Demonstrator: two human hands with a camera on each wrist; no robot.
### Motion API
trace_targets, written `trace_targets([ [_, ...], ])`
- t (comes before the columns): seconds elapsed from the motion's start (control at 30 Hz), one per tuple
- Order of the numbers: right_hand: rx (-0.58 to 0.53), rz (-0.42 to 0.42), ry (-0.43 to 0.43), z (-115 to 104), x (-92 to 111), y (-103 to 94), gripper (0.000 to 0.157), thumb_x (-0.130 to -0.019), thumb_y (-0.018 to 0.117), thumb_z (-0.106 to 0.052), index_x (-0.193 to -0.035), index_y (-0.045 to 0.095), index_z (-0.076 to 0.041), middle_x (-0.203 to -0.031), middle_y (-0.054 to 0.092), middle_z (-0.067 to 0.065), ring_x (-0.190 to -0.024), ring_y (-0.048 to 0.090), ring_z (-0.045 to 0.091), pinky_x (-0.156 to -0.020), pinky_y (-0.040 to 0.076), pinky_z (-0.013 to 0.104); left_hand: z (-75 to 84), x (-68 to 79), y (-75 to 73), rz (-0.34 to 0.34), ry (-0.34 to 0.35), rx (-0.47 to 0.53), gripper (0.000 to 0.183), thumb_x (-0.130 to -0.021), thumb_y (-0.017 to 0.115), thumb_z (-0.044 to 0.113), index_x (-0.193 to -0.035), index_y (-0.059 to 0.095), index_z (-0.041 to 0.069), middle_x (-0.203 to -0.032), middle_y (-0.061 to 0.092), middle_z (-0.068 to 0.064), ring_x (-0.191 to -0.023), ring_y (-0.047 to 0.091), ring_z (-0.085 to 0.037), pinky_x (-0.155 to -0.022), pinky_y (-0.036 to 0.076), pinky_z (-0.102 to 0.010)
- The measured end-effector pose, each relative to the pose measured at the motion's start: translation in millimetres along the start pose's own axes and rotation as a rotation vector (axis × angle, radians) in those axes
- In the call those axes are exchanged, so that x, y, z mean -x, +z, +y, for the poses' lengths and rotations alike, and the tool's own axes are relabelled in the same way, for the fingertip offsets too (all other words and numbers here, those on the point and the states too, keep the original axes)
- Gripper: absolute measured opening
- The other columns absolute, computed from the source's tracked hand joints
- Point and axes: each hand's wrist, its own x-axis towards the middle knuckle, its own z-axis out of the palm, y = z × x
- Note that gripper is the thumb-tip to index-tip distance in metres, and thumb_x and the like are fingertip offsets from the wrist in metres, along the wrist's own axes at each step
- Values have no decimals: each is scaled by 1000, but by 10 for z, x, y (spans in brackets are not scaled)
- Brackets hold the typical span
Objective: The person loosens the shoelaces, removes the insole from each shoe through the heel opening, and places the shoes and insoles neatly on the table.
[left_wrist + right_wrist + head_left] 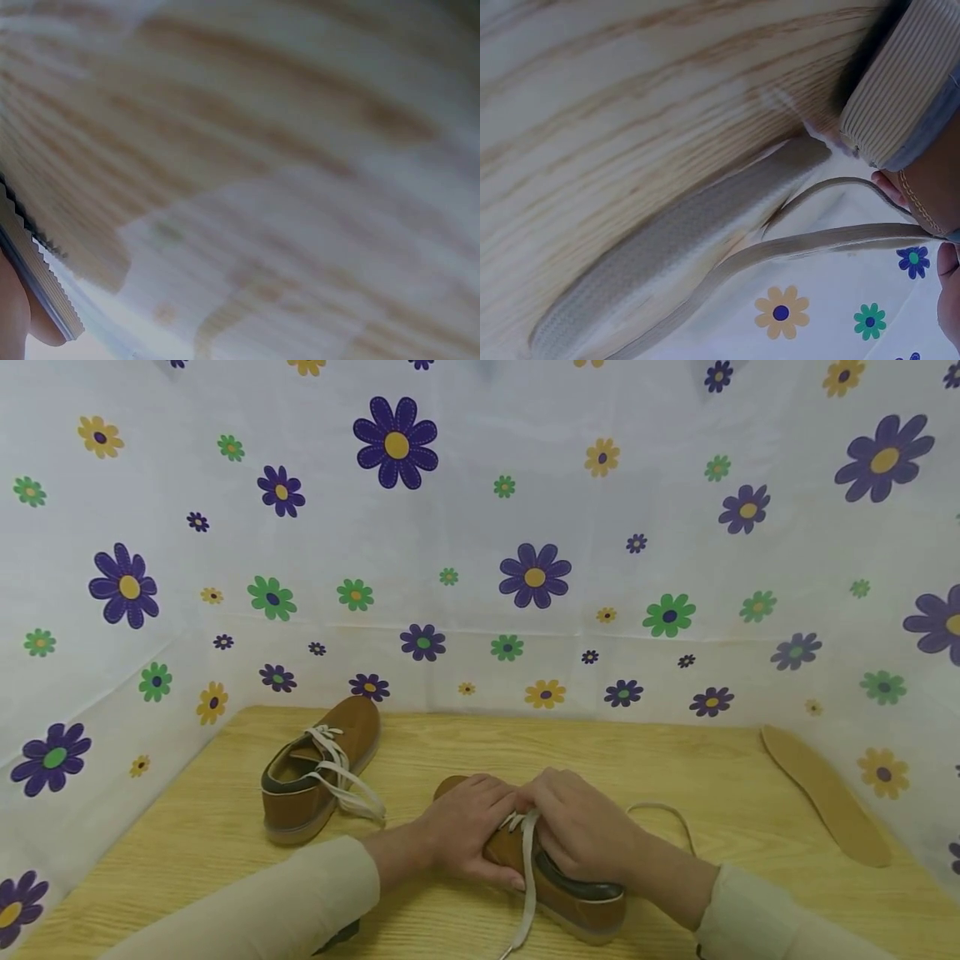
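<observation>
A brown shoe (558,889) with a dark collar and pale sole lies on the table in front of me, toe pointing away to the left. My left hand (472,827) grips its front part, thumb along the near side; in the left wrist view, fingers (11,307) press against the ribbed sole (41,270). Over the lacing, my right hand (581,827) has curled fingers and pinches the flat off-white shoelace (529,868) near the eyelets. One lace end hangs over the shoe's near side; the other loops out beyond the right wrist. The right fingertips are mostly hidden in the head view.
A matching brown shoe (322,768) with loose laces stands at the back left. At the far right lies a tan insole (825,793). A white flowered cloth (465,527) encloses the wooden table (187,860) at the back and sides.
</observation>
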Motion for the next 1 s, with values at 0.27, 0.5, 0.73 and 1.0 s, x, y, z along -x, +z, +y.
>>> trace_targets([
  [0.27,-39,-16,0,3,-2,1,23,-92,51,-2,-113,57,-7,-97,56,-2,-88,50,10,-79,45,28,-9,9,2,-5,-13,-8,88,-86,36,84,-135,52,13,-122,64,1,-113,60,-13,-103,47,-36],
  [0.5,-85,-78,22,-10,-20,-28,26,-88,49,1,-112,52,-10,-98,51,-4,-90,45,10,-84,39,28,-15,-5,12,27,15,-10,79,-86,39,83,-124,54,16,-119,64,2,-111,61,-12,-101,48,-34],
  [0.73,-74,-108,80,-10,-8,-34,28,-88,50,-1,-114,54,-9,-98,55,-3,-89,47,10,-85,41,30,-2,-7,-5,17,3,-2,83,-85,40,83,-130,54,15,-122,64,1,-113,61,-12,-102,48,-35],
  [1.0,-63,-65,64,-6,12,4,28,-88,49,4,-112,55,-10,-98,55,-2,-90,49,11,-82,42,28,4,6,7,14,-10,0,80,-85,40,83,-122,56,14,-117,64,1,-111,61,-12,-101,48,-35],
])
